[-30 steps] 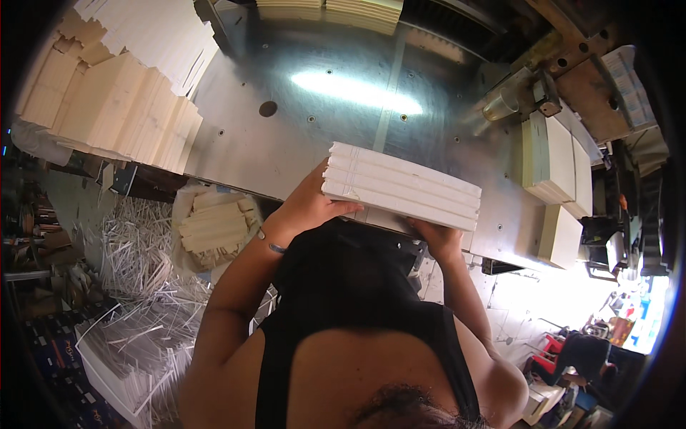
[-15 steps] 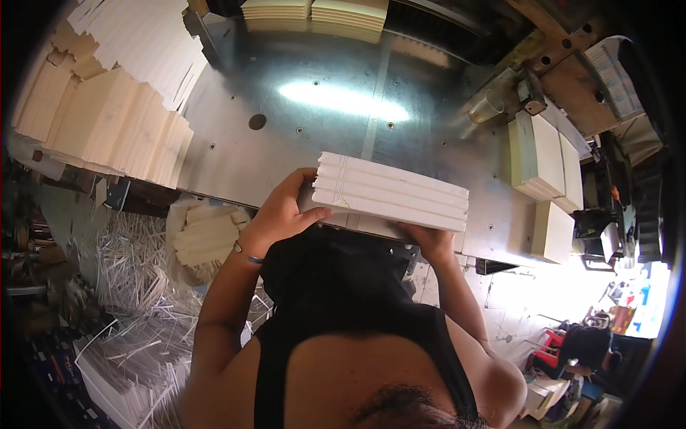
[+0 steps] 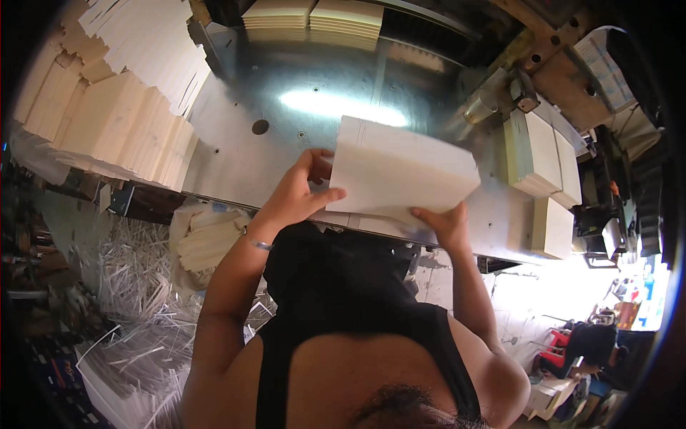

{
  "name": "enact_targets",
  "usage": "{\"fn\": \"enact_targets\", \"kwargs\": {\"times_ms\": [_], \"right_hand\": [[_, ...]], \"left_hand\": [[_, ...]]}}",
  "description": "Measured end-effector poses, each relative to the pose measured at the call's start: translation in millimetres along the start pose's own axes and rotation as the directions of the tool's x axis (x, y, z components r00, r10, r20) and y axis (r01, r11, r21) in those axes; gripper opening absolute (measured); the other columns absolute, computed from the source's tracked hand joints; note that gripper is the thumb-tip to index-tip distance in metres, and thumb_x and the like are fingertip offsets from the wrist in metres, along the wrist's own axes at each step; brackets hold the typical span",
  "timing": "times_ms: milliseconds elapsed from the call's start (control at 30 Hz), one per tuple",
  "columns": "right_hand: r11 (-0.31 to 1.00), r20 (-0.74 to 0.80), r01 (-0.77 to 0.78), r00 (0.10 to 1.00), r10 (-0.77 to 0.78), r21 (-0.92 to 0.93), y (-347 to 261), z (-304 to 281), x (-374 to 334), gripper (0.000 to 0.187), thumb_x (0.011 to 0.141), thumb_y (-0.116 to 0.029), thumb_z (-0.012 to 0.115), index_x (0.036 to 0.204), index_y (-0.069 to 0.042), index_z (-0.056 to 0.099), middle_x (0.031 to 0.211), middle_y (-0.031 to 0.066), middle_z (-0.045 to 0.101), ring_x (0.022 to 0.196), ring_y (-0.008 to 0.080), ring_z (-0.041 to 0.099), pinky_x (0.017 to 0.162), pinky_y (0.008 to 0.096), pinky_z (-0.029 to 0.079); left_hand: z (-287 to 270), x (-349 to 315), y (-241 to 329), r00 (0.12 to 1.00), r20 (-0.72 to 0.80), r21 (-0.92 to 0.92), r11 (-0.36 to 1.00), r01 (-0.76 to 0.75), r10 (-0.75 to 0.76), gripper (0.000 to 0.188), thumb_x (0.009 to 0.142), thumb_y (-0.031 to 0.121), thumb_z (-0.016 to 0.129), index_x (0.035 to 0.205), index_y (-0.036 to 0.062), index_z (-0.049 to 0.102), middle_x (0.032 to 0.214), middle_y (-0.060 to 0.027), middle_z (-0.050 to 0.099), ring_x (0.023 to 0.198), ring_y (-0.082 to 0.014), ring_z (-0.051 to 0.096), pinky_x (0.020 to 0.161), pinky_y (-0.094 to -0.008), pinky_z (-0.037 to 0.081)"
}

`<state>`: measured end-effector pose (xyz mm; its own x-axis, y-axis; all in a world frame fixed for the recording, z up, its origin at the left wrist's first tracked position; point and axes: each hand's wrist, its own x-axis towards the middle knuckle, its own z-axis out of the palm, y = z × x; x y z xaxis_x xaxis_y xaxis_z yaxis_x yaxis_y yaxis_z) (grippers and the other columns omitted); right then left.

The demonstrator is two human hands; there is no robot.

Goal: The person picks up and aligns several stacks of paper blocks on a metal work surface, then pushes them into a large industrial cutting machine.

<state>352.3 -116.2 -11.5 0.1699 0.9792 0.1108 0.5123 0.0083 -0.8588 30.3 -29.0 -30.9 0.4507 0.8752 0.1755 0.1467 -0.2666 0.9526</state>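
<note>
A thick white stack of paper [image 3: 400,171] is tilted up over the near edge of the metal table [image 3: 286,154], its broad near face toward me. My left hand [image 3: 304,189] grips its left end, thumb on the near face and fingers behind. At the lower right corner my right hand [image 3: 446,222] has its thumb on the near face; its other fingers are mostly hidden behind the stack. Under the stack, the table surface is partly covered from sight.
Tall cream paper stacks [image 3: 121,129] fill the table's left side. More paper blocks [image 3: 539,157] stand at the right, near a clear plastic cup [image 3: 480,109]. Far back lie other stacks [image 3: 346,21]. Shredded paper strips [image 3: 136,272] heap below the table at left.
The stack has been lifted and tipped, so its broad near face shows instead of mainly its layered edge. My right thumb has come round onto that face.
</note>
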Motion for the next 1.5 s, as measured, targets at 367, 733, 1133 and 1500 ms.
{"fn": "enact_targets", "kwargs": {"times_ms": [367,733,1133,1500], "right_hand": [[0.968,-0.027,-0.251,0.968,0.251,0.004,45,-24,77,0.114,0.064,-0.037,0.098,0.15,0.003,0.036,0.113,0.0207,0.069,0.103,0.03,0.069,0.091,0.0403,0.055],[0.912,-0.084,-0.146,0.989,0.124,-0.382,15,-30,78,0.132,0.062,-0.048,0.095,0.162,-0.008,0.018,0.135,0.0224,0.057,0.117,0.0347,0.061,0.103,0.0453,0.049],[0.758,0.049,0.284,0.947,-0.317,-0.587,-9,-15,57,0.04,0.082,-0.015,0.077,0.121,-0.014,0.07,0.122,0.0085,0.066,0.113,0.0344,0.06,0.1,0.0457,0.047],[0.754,0.051,0.324,0.931,-0.362,-0.571,-4,-15,61,0.033,0.082,-0.016,0.079,0.115,-0.016,0.072,0.116,0.0059,0.067,0.109,0.031,0.062,0.096,0.045,0.05]], "left_hand": [[24,74,-3,0.919,-0.021,0.065,0.917,0.394,-0.393,0.107,0.082,0.043,0.085,0.149,-0.0075,0.019,0.095,-0.0174,0.071,0.089,-0.0258,0.071,0.083,-0.0341,0.056],[27,83,2,0.882,0.001,0.032,0.882,0.47,-0.471,0.111,0.083,0.039,0.086,0.152,-0.0071,0.012,0.098,-0.021,0.069,0.086,-0.0252,0.072,0.078,-0.0352,0.059],[22,90,8,0.856,0.017,0.217,0.837,0.502,-0.517,0.11,0.08,0.048,0.085,0.152,-0.0084,0.024,0.09,-0.0181,0.071,0.082,-0.0224,0.071,0.073,-0.033,0.058],[37,126,53,0.984,0.064,0.645,0.745,-0.168,0.167,0.067,0.086,0.033,0.079,0.146,0.0146,0.055,0.13,-0.0117,0.068,0.116,-0.031,0.067,0.098,-0.0405,0.054]]}}
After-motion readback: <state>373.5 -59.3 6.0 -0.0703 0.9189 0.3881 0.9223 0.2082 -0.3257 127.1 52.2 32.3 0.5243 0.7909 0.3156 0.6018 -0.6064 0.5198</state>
